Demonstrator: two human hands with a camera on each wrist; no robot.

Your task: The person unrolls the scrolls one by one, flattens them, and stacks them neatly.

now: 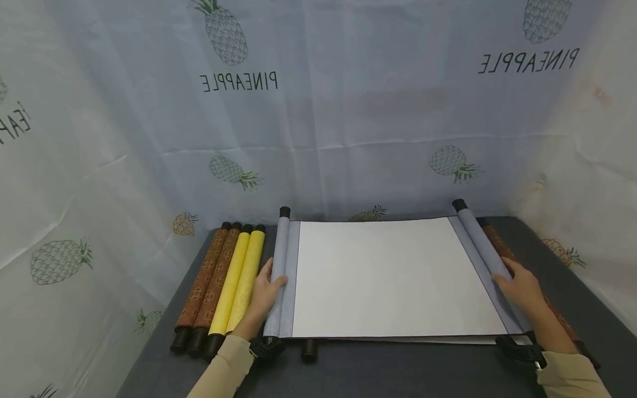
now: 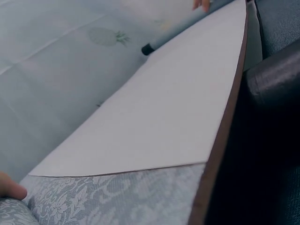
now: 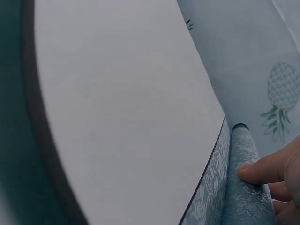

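Note:
An unrolled hanging scroll (image 1: pixel 393 276) spans the middle of the table in the head view, with a blank white sheet and blue-grey floral cloth at both ends. My left hand (image 1: pixel 266 293) grips its left roller (image 1: pixel 280 249), thumb over the front. My right hand (image 1: pixel 521 284) grips the right roller (image 1: pixel 480 237), which slants outward; in the right wrist view the thumb (image 3: pixel 253 173) presses on the patterned cloth roll (image 3: pixel 243 192). The left wrist view shows the sheet (image 2: pixel 154 112) stretching away, its near edge raised over the table. What lies beneath the sheet is mostly hidden.
Two brown scrolls (image 1: pixel 209 276) and two yellow scrolls (image 1: pixel 239 276) lie side by side to the left. Another brown scroll (image 1: pixel 497 241) lies beyond the right roller. A dark knob (image 1: pixel 309 351) pokes from under the sheet. A pineapple-print curtain (image 1: pixel 348 121) surrounds the dark table (image 1: pixel 398 370).

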